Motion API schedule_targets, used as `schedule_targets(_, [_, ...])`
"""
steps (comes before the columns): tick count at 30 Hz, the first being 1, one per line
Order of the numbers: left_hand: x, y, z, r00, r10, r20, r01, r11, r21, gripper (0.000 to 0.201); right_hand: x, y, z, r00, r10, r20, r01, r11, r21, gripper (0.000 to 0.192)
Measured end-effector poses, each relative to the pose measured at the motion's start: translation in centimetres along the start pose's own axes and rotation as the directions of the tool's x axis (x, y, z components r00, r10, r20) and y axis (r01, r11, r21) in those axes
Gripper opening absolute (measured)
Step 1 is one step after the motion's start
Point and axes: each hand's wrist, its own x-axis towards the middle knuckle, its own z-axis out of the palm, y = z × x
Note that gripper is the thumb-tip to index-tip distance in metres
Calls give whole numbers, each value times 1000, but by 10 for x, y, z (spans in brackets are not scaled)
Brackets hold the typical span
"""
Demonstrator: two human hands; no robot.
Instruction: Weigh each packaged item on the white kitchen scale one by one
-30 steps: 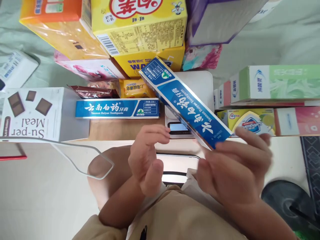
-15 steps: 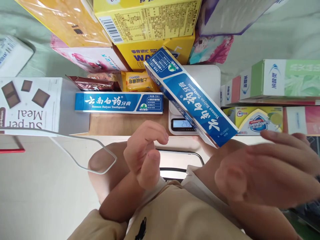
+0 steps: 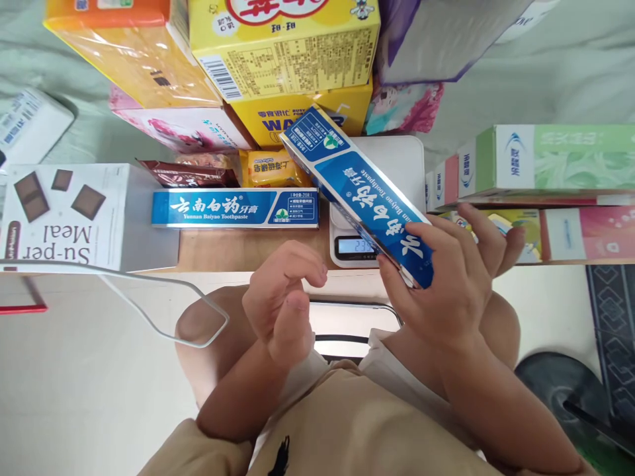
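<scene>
A blue toothpaste box [image 3: 364, 192] lies slanted across a white kitchen scale [image 3: 391, 158], its near end jutting past the table edge. My right hand [image 3: 446, 277] is closed on that near end, thumb on one side and fingers over the other. The scale's lit display [image 3: 355, 246] shows digits beside the box. A second blue toothpaste box [image 3: 233, 208] rests flat on the table to the left. Below it, over my lap, my left hand [image 3: 282, 304] is loosely curled with a gap between thumb and fingers, holding nothing.
A yellow soap pack [image 3: 272, 168] and a brown snack packet [image 3: 191, 173] sit behind the flat box. A white cereal box [image 3: 64, 218] stands left, with a white cable [image 3: 149, 274] nearby. Large yellow packages [image 3: 288, 59] are stacked behind; green boxes [image 3: 570, 158] stand right.
My right hand has come in from the right and taken hold of the slanted toothpaste box's near end. The left hand stays nearly still. The view has shifted slightly.
</scene>
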Motion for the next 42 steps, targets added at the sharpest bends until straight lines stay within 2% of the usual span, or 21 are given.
schedule_targets(4, [1,-2,-1,995,75,-59,-74,997,23,25,2,-2,0,986,-63,-156,65,998,10,27])
schedule_targets(7, [5,0,-2,977,147,-153,-132,986,104,21,2,2,-12,967,-73,-244,95,992,79,23])
schedule_targets(9, [12,5,-1,968,109,-226,-88,991,99,15,0,10,-24,949,-111,-295,157,978,136,21])
schedule_targets(11, [22,11,1,964,21,-266,-12,999,37,20,-2,21,-35,926,-171,-336,248,948,201,23])
schedule_targets(14, [37,20,1,978,26,-208,-31,999,-20,40,-5,41,-47,887,-234,-399,362,888,284,22])
schedule_targets(16, [44,23,-1,987,73,-143,-74,997,1,54,-6,55,-52,865,-218,-452,393,855,339,20])
schedule_targets(17, [45,23,-2,991,87,-102,-84,996,26,60,-7,62,-55,860,-204,-467,398,842,366,20])
schedule_targets(20, [41,21,0,998,12,69,-19,995,97,77,-6,84,-65,873,-187,-450,398,805,439,29])
schedule_targets(22, [36,20,11,988,-62,141,42,989,142,75,-4,102,-69,872,-170,-458,399,789,467,34])
schedule_targets(24, [31,19,33,991,-22,135,-1,986,164,63,0,121,-69,842,-33,-538,360,778,516,35])
schedule_targets(25, [29,18,47,993,23,117,-43,984,171,55,2,131,-66,807,68,-586,336,763,552,37])
schedule_targets(28, [25,18,92,988,143,52,-150,975,166,42,13,158,-53,660,332,-674,325,683,654,47])
schedule_targets(30, [21,15,115,988,152,14,-152,976,157,39,20,175,-46,588,411,-697,352,646,678,46])
schedule_targets(32, [13,9,130,991,129,-16,-125,979,160,39,26,188,-44,551,466,-692,335,636,695,38])
schedule_targets(36, [-10,-8,147,987,135,-87,-119,979,168,41,37,205,-48,555,471,-686,241,698,674,36])
schedule_targets(39, [-25,-18,156,985,131,-111,-111,978,175,42,41,212,-49,542,436,-719,230,746,625,35])
schedule_targets(42, [-32,-27,159,992,97,-75,-77,969,234,46,37,221,-47,600,372,-708,178,801,572,41])
